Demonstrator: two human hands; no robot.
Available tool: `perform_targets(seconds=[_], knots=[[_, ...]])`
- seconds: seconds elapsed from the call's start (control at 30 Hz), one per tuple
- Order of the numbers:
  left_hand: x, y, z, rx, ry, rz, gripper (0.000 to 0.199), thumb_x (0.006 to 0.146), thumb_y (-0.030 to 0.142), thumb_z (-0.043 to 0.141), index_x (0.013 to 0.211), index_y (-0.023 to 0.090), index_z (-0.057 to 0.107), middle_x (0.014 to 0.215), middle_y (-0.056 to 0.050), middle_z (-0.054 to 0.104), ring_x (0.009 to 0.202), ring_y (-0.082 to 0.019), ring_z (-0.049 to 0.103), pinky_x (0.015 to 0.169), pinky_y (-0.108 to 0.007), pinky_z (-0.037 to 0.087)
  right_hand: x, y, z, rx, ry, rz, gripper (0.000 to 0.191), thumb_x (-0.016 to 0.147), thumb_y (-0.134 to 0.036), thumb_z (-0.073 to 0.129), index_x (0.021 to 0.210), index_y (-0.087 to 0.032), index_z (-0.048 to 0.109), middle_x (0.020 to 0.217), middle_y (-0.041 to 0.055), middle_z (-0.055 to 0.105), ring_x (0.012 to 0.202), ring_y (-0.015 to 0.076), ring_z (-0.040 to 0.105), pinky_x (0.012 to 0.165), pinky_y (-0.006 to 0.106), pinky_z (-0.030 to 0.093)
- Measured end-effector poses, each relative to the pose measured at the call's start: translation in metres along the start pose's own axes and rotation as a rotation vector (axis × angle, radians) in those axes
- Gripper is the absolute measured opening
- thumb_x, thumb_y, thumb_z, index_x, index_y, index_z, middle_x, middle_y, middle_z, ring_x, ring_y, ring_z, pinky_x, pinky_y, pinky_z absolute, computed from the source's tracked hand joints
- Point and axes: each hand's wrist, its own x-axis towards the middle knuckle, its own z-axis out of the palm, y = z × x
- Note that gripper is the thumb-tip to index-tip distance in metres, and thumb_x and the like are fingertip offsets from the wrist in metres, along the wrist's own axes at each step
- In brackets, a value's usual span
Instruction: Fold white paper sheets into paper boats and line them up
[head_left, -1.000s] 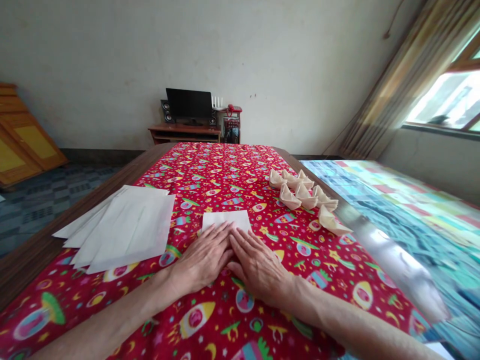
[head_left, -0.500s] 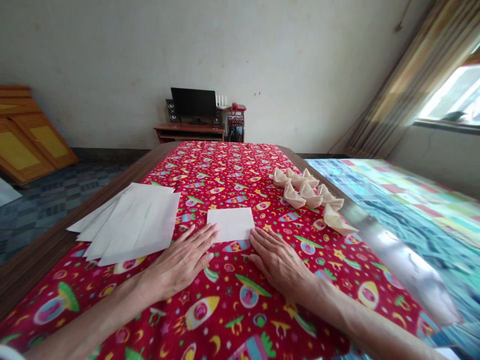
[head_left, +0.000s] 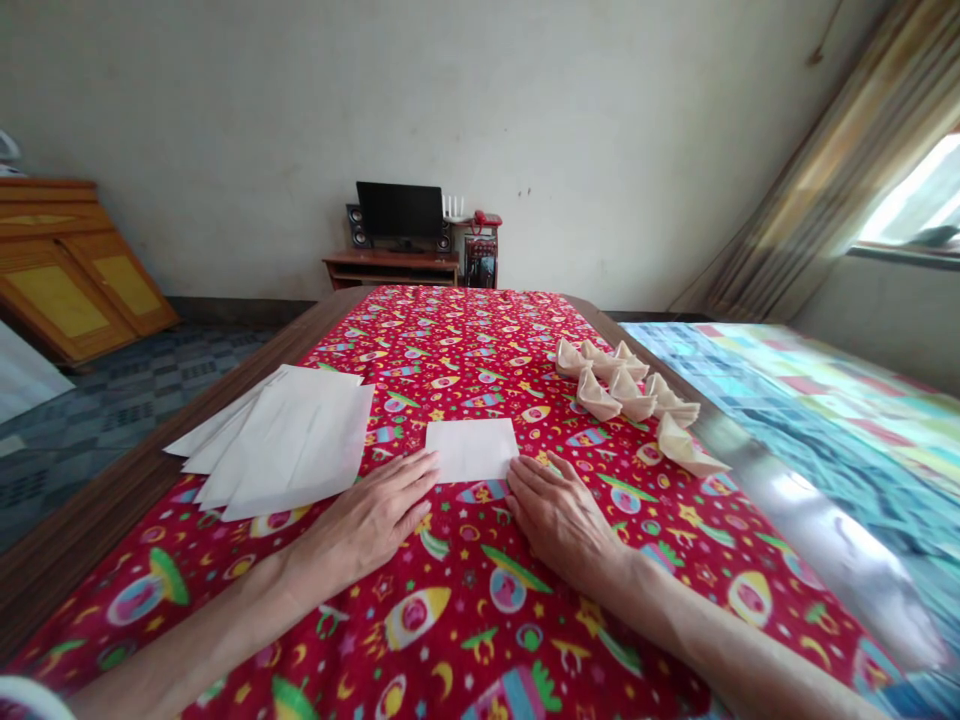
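Observation:
A small white paper rectangle (head_left: 472, 448) lies flat on the red patterned cloth (head_left: 450, 395), in front of me. At its lower left corner rest the fingertips of my left hand (head_left: 375, 515), palm down with the thumb apart. My right hand (head_left: 559, 515) lies palm down too, its fingertips touching the paper's lower right corner. Neither hand grips anything. To the left is a fanned stack of white sheets (head_left: 292, 440). Several folded cream paper shapes (head_left: 631, 392) are grouped on the right side of the cloth.
The table's dark wooden edge (head_left: 97, 520) runs along the left. A bed with a coloured cover (head_left: 825, 420) is on the right. Beyond the table are a monitor (head_left: 401, 212) on a desk and a red telephone (head_left: 487, 218); a wooden cabinet (head_left: 82, 275) stands at the left.
The whole view has shifted, so things appear slightly further right. My right thumb has moved in beside its fingers, and the right index finger is more apart. The paper looks unchanged.

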Motion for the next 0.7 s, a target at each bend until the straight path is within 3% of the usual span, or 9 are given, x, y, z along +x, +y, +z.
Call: perform_targets(seconds=[0.13,0.23,0.43,0.57,0.7], knots=[[0.018,-0.002,-0.001,-0.011,0.02,0.076,0.031,0.091,0.018,0.044,0.118,0.018,0.057,0.124,-0.006,0.059,0.115,-0.018,0.054,0.102,-0.035,0.042,0.014,-0.002,-0.003,-0.074,-0.041,-0.088,0.02,0.091,-0.013,0.042,0.102,-0.014,0.059,0.104,0.0117,0.063,0.102,0.0236,0.054,0.094,0.045,0.036],[0.035,0.0,-0.006,-0.023,0.032,0.102,0.025,0.092,0.019,0.042,0.11,0.019,0.058,0.11,-0.006,0.065,0.106,-0.018,0.057,0.094,-0.033,0.047,0.029,-0.009,-0.004,-0.078,-0.082,-0.161,0.016,0.091,-0.015,0.043,0.098,-0.015,0.057,0.097,0.0109,0.062,0.091,0.0228,0.052,0.077,0.038,0.041],[0.047,0.01,-0.012,0.074,-0.027,0.081,0.02,0.093,0.021,0.042,0.097,0.017,0.061,0.092,-0.005,0.066,0.092,-0.018,0.059,0.082,-0.031,0.048,0.046,-0.022,0.002,-0.11,-0.136,-0.179,0.014,0.086,-0.01,0.044,0.093,-0.016,0.055,0.082,0.0084,0.06,0.082,0.0227,0.05,0.061,0.031,0.04],[0.043,0.005,-0.009,0.067,0.001,0.073,0.02,0.091,0.018,0.044,0.101,0.019,0.062,0.103,-0.006,0.066,0.099,-0.02,0.057,0.085,-0.034,0.046,0.043,-0.015,0.001,-0.097,-0.125,-0.173,0.017,0.088,-0.01,0.041,0.086,-0.016,0.057,0.08,0.0076,0.062,0.076,0.02,0.053,0.062,0.029,0.042],[0.038,-0.008,-0.004,0.058,0.095,0.074,0.026,0.09,0.018,0.046,0.11,0.02,0.062,0.119,-0.007,0.062,0.113,-0.022,0.052,0.092,-0.038,0.044,0.031,0.002,0.0,0.016,-0.033,-0.123,0.022,0.093,-0.015,0.039,0.091,-0.016,0.061,0.094,0.0089,0.067,0.082,0.0168,0.06,0.069,0.026,0.046]])
